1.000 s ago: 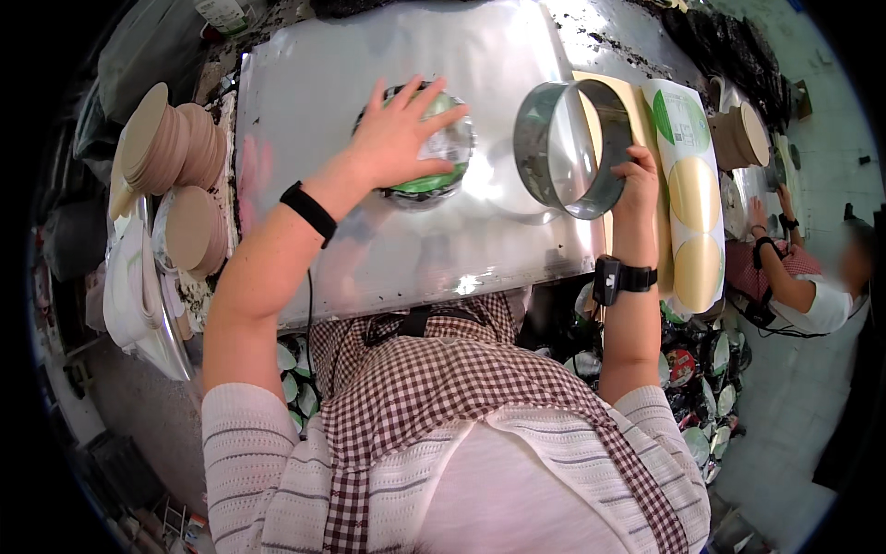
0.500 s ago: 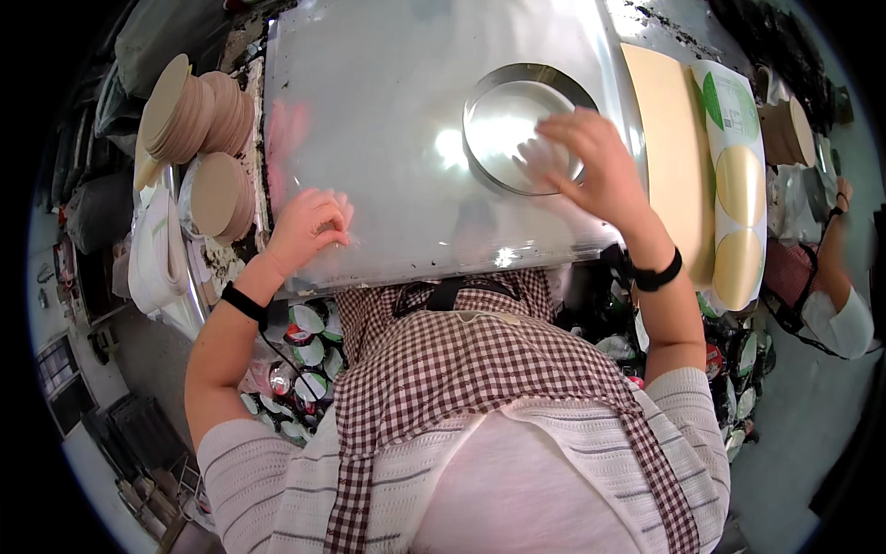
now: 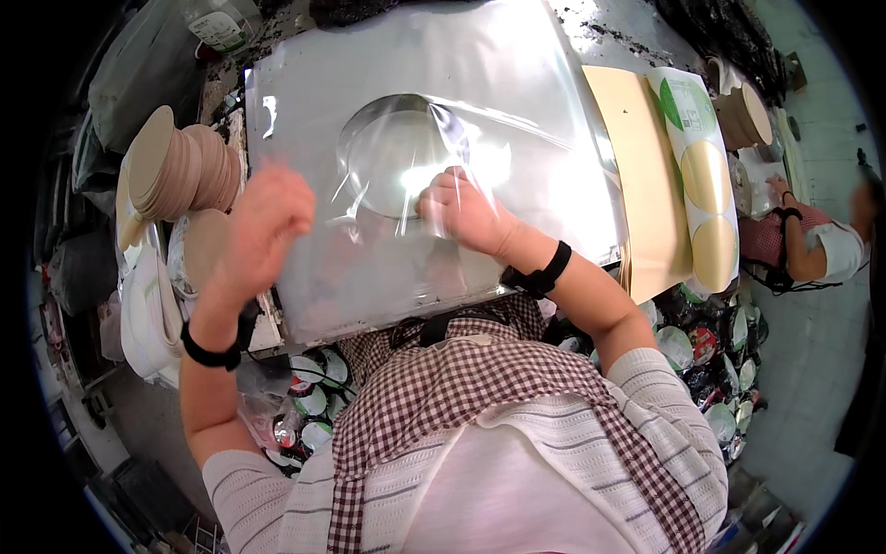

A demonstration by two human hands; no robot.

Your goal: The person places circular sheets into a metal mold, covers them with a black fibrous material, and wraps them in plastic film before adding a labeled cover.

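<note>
A round metal ring (image 3: 347,138) lies on a stack of clear plastic sheets (image 3: 480,42), with a creased sheet of clear film (image 3: 503,120) apparently over it. At the ring's near right rim, my right hand (image 3: 466,212) has its fingers curled closed, and the film wrinkles around them. Whether the fingertips also touch the ring is hidden. My left hand (image 3: 268,226) is raised over the left edge of the stack, fingers bent and smeared by motion. Nothing can be made out in it.
Stacks of round beige discs (image 3: 161,166) stand at the left, above a roll of white labels (image 3: 148,319). Beige paper (image 3: 637,166) and a strip of round gold labels (image 3: 706,175) lie at the right. Another person (image 3: 798,240) works beyond. Lidded containers (image 3: 314,402) are below the table.
My right hand and the ring have moved left, and the hand has closed. Film creases now show across the ring. My left hand has risen and shifted slightly left.
</note>
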